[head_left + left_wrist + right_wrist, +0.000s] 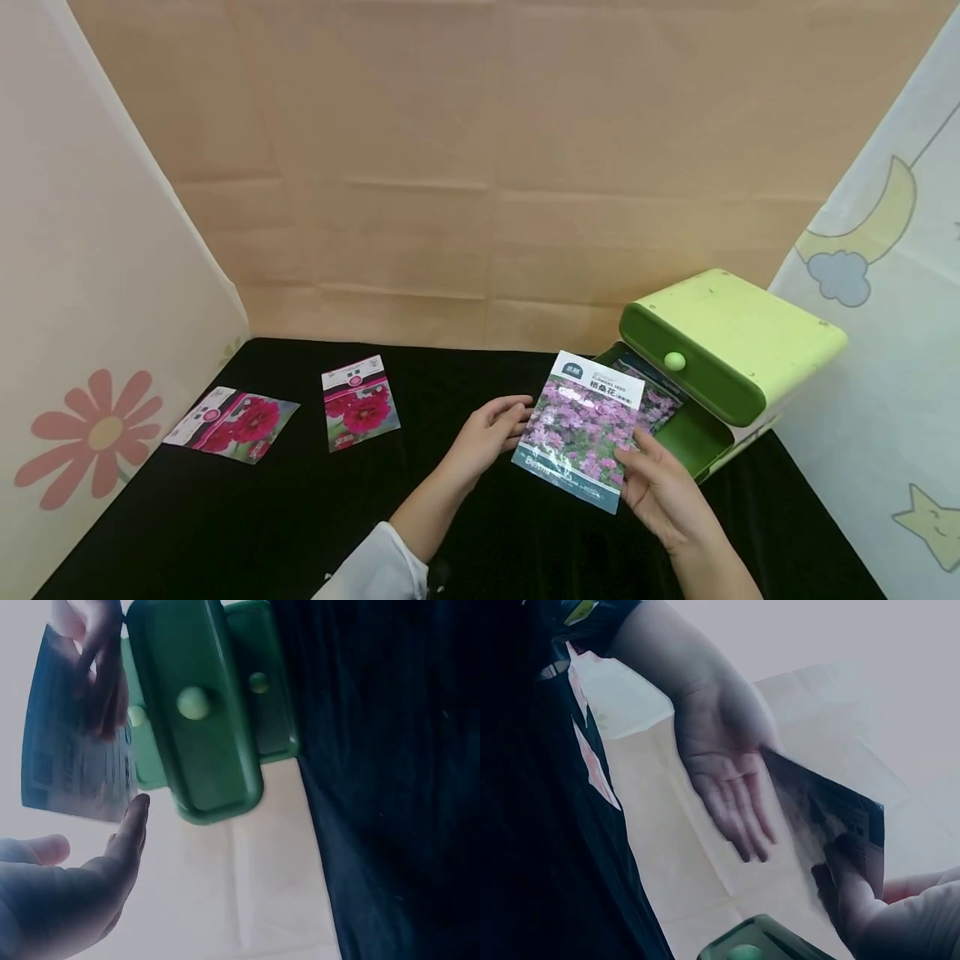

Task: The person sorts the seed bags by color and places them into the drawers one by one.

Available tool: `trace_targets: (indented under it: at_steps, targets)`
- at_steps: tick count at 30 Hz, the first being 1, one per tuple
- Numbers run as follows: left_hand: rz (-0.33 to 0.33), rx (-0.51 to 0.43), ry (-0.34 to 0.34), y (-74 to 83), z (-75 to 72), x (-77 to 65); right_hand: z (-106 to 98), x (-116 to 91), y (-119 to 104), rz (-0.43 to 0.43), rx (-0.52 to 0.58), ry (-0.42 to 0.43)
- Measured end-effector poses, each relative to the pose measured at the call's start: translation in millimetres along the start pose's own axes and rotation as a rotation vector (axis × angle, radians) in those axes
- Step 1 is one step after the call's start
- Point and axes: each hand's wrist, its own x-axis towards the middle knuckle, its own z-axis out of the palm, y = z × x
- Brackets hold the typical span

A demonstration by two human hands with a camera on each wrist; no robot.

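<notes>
My right hand [663, 492] pinches the right edge of a flower seed packet [577, 429], its front printed with pink-purple blossoms and facing up. My left hand [480, 437] is just left of the packet's edge; in the right wrist view its palm shows, fingers extended and apart from the packet. Behind the packet stands a light-green drawer box [750, 321] with dark green fronts. One drawer [705, 446] is pulled out, and a second purple-flower packet [662, 404] lies inside it, partly covered by the held one.
On the black cloth [277, 533] to the left lie two packets with magenta flowers, one upright packet [362, 407] and one slanted packet [232, 423] near the left wall. A tan backdrop [450, 208] closes the rear, and patterned white panels [885, 375] flank the sides.
</notes>
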Motion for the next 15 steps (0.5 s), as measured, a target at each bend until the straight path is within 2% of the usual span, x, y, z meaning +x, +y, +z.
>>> trace_targets:
  at_steps: [4,7,9,12,15]
  targets:
    - [-0.037,-0.024,-0.045,-5.8,-2.6,11.5,-9.9,-0.5,-6.1,-0.005,0.064,0.019]
    - [-0.082,-0.013,-0.065,-11.3,-1.6,18.6,-18.7,-1.0,-9.1,-0.033,0.136,-0.022]
    - [-0.108,-0.005,-0.084,-16.0,0.6,22.9,-24.0,-0.4,-11.2,-0.049,0.209,-0.087]
    - [-0.147,0.007,-0.135,-23.9,6.1,29.4,-30.0,2.4,-14.5,-0.048,0.334,-0.163]
    - [-0.173,0.030,-0.192,-31.5,13.2,35.4,-34.5,6.6,-17.8,-0.045,0.450,-0.200]
